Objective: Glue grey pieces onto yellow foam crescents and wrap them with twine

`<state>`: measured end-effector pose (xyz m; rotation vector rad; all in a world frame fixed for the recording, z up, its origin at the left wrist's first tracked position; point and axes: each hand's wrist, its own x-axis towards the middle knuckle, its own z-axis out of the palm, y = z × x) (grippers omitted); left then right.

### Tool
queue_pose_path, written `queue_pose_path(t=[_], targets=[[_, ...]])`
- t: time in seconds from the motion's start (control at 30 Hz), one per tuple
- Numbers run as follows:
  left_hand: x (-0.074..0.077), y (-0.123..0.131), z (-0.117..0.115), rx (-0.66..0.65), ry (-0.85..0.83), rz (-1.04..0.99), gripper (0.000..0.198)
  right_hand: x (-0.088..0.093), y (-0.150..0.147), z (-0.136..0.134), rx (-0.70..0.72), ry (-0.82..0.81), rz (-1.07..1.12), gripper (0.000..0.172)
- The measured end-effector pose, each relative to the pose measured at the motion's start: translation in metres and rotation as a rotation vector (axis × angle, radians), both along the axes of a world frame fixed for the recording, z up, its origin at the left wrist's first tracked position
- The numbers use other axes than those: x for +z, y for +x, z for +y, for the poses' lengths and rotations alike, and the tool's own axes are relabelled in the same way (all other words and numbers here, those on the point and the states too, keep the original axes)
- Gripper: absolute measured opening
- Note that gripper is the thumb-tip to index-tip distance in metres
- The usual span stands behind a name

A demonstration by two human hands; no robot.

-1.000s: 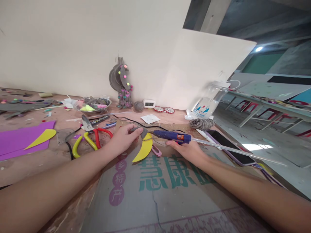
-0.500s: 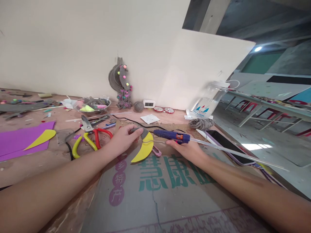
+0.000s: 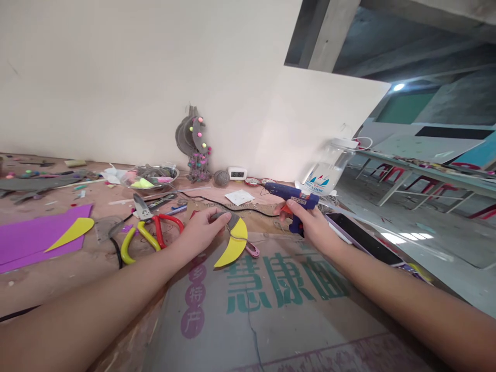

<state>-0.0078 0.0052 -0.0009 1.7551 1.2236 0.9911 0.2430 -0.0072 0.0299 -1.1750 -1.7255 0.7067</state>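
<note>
CRAFT BENCH: A person's left hand (image 3: pixel 201 227) holds a yellow foam crescent (image 3: pixel 233 246) down on printed cardboard (image 3: pixel 271 320) near centre, fingers curled around its grey felt tip (image 3: pixel 231 220) at the far end. The right hand (image 3: pixel 312 225), closed around a blue hot-glue gun (image 3: pixel 291 195), lifts it just right of the crescent, nozzle pointing left. Clean gluing likely means keeping fingertips clear of the nozzle. To the left lie red-handled pliers (image 3: pixel 166 223).

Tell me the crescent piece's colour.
Yellow crescent piece, grey tip, at the left hand; head view.
</note>
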Motion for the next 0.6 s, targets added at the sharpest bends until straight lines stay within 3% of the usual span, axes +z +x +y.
queue_pose_path(t=[0.1, 0.2, 0.27, 0.43, 0.6], targets=[[0.003, 0.001, -0.002, 0.007, 0.010, 0.004, 0.033, 0.003, 0.005, 0.018, -0.086, -0.040, -0.085, 0.037], [0.004, 0.002, -0.002, 0.009, 0.011, 0.022, 0.033, 0.004, 0.007, 0.047, -0.230, -0.062, -0.332, 0.043], [0.004, 0.002, -0.002, 0.019, 0.011, 0.042, 0.034, 0.004, 0.004, 0.069, -0.240, -0.058, -0.446, 0.041], [0.003, 0.003, 0.000, 0.026, -0.028, 0.053, 0.035, -0.003, -0.010, 0.108, -0.303, -0.055, -0.496, 0.034], [0.004, 0.004, 0.001, 0.030, -0.041, 0.060, 0.035, -0.018, -0.014, 0.120, -0.305, -0.070, -0.549, 0.033]])
